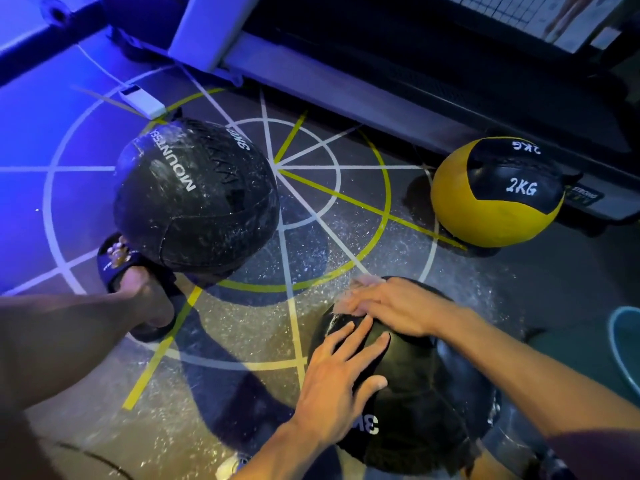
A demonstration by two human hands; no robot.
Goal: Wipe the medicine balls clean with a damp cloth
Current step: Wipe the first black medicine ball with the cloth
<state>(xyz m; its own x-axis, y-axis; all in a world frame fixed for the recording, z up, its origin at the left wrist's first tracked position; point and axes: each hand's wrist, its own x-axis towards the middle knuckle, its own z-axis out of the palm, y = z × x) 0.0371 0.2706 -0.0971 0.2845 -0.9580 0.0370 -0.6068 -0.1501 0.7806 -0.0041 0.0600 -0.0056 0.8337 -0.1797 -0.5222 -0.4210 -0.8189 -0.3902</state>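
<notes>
1. The right hand point(398, 306) presses the cloth point(360, 294) flat, fingers straight, on the near black ball point(415, 393) on the floor.
2. The left hand point(341, 379) steadies it, fingers spread.
3. Next, I think: turn the ball to unwiped parts.

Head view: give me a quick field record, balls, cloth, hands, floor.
balls: three on the floor
near ball: black, under both hands
far-left ball: black, speckled with white flecks, touching a sandalled foot
yellow ball: yellow and black, marked 2KG, untouched, by the treadmill base
cloth: pinkish, on top of the near ball
right hand: presses the cloth flat
left hand: spread on the near ball, steadying it
floor: marked with lines, speckled white
</notes>
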